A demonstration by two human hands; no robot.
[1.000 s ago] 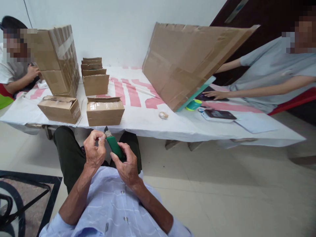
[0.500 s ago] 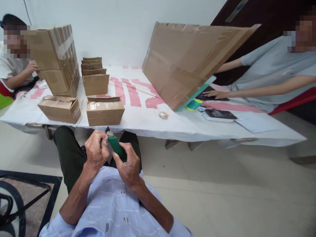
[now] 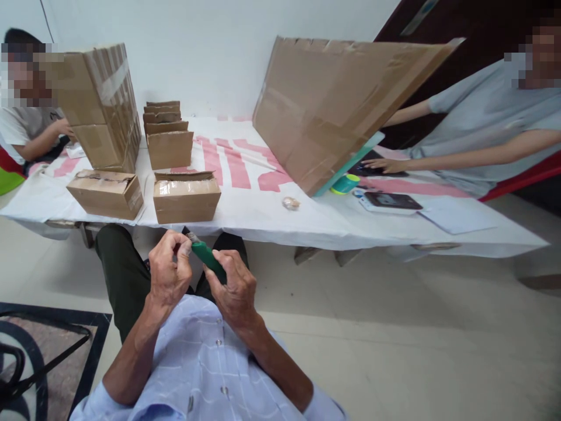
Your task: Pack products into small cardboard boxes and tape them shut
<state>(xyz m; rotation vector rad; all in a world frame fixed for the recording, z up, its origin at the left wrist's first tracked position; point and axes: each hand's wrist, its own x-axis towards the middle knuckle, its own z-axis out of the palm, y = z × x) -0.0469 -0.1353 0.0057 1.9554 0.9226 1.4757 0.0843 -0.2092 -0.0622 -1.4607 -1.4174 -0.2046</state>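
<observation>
One green-handled tool [image 3: 209, 262] is low and left of centre in the frame, fingers of our right hand [image 3: 233, 283] curled round it, apparently steadying its tip [image 3: 187, 233] beside our left hand [image 3: 170, 268], whose thumb and fingertips press together, on what we cannot tell.

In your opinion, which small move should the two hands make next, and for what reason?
I would probably ease the left hand slightly away from the green-handled tool, likely a knife. The right hand grips its handle, while the left thumb and forefinger are close beside its dark-tipped end. Whether they pinch something is too small to tell.
</observation>
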